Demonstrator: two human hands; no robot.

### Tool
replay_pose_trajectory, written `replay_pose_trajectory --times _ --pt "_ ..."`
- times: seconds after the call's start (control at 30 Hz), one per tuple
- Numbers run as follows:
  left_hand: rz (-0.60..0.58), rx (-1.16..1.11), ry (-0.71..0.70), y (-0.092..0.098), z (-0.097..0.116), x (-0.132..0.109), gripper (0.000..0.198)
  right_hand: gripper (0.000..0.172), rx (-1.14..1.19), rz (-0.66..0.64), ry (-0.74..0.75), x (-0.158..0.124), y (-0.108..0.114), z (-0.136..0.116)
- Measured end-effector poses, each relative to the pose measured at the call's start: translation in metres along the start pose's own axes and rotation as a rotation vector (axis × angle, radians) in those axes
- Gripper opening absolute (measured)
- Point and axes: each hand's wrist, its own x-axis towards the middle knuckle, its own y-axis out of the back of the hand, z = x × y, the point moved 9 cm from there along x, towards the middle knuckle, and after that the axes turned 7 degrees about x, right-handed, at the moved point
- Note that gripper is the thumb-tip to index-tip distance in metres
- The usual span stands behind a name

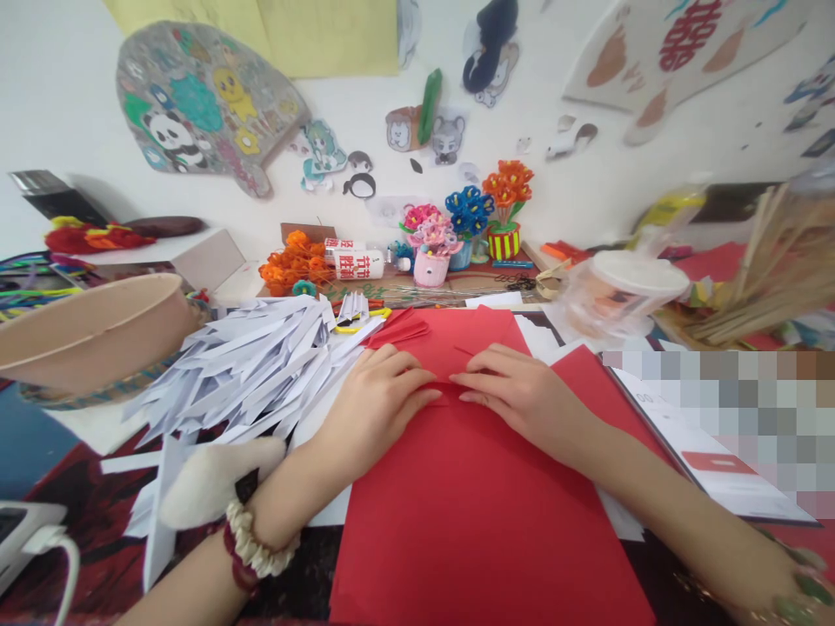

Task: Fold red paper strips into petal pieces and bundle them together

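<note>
A stack of red paper sheets (496,513) lies in front of me. Over its upper part, my left hand (384,391) and my right hand (505,387) come close together, fingertips facing. Both pinch a small piece of red paper (444,380), thumbs below and fingers above. Its outline is hard to make out against the red sheets, and the fingers cover its ends. Just beyond my left hand lie folded red paper strips (403,329). A thin red strip edge shows by my right fingertips.
Left of the stack spreads a heap of folded white paper strips (261,356), with yellow-handled scissors (363,321) behind. A beige bowl (97,326) stands far left. Pipe-cleaner flowers in pots (430,263) and a bottle (356,261) line the back. A white-lidded container (626,291) stands right.
</note>
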Motion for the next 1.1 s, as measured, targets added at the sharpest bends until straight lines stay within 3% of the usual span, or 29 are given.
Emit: replay_pose_trajectory --times 0.57,1.1 --pt "-0.075 0.264 -0.153 -0.003 0.024 -0.003 0.023 0.027 -0.234 0.019 0.147 0.000 0.000 -0.016" --pt "-0.073 0.260 -0.162 -0.007 0.025 -0.002 0.020 0.032 -0.287 -0.017 0.154 -0.001 -0.005 -0.016"
